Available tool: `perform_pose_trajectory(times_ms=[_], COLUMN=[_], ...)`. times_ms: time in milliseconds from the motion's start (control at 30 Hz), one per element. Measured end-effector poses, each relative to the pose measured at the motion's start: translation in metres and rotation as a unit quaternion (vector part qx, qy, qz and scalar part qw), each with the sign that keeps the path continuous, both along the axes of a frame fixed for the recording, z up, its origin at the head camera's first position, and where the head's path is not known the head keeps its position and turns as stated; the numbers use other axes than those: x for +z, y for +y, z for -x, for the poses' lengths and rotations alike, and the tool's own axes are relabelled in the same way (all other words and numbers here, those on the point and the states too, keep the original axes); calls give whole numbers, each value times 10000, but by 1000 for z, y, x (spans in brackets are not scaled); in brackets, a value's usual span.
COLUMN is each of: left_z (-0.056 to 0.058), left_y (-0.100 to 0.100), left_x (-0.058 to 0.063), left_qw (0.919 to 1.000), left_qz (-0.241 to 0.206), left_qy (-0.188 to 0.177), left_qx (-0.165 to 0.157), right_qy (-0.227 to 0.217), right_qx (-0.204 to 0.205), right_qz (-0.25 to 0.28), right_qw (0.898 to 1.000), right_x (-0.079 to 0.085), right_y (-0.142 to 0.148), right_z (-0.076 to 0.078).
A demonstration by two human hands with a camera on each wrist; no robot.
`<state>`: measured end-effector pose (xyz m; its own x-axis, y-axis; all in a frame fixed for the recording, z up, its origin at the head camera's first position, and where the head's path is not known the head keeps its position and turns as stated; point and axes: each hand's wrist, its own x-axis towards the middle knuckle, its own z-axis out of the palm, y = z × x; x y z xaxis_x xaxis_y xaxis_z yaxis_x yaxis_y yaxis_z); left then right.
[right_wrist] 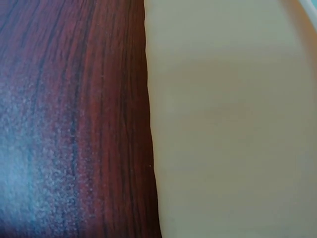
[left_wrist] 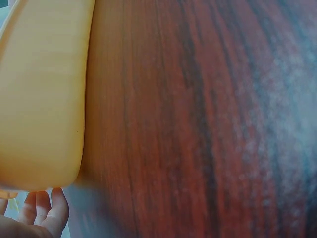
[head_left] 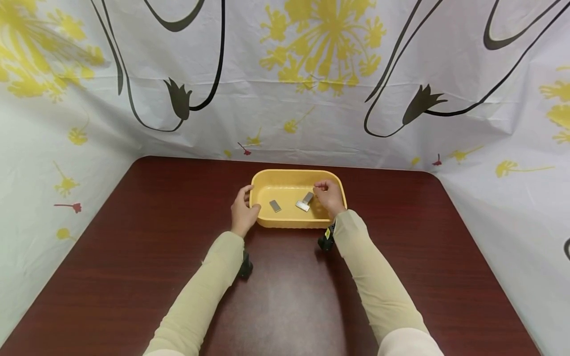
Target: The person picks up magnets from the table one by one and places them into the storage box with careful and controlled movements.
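Observation:
A yellow plastic tub (head_left: 294, 223) with rounded corners stands near the far edge of the table. My left hand (head_left: 244, 213) holds its left end, thumb at the near corner and fingers along the outside. In the left wrist view, those fingertips (left_wrist: 58, 201) touch the tub wall. My right hand (head_left: 329, 198) reaches over the right end, its fingers bent inside; whether they pinch anything is too small to tell. Close to them, a small grey metal piece (head_left: 308, 197) lies against a shinier one (head_left: 302, 205). Another flat metal piece (head_left: 275, 205) lies apart on the left.
The dark red-brown wooden table (head_left: 147, 247) spreads around the tub. Behind and beside it hangs a white cloth (head_left: 249, 59) with yellow flowers and dark stems. A black wrist device (head_left: 327, 240) sits under the right sleeve, another (head_left: 245, 267) under the left.

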<state>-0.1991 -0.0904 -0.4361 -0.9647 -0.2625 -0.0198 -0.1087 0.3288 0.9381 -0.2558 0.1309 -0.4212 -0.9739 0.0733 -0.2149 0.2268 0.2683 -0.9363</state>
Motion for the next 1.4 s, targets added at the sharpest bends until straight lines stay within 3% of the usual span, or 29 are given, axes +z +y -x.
perform_pose_trajectory(times_ms=[1400], left_z=[1], left_y=[-1], left_x=[-2], left_qw=[10000], left_qz=[2], left_qy=[-31], left_qx=[4], right_qy=[446], right_qx=[-25], right_qz=[94], right_qw=[9990], right_x=[-2], right_y=[0], right_z=[-3])
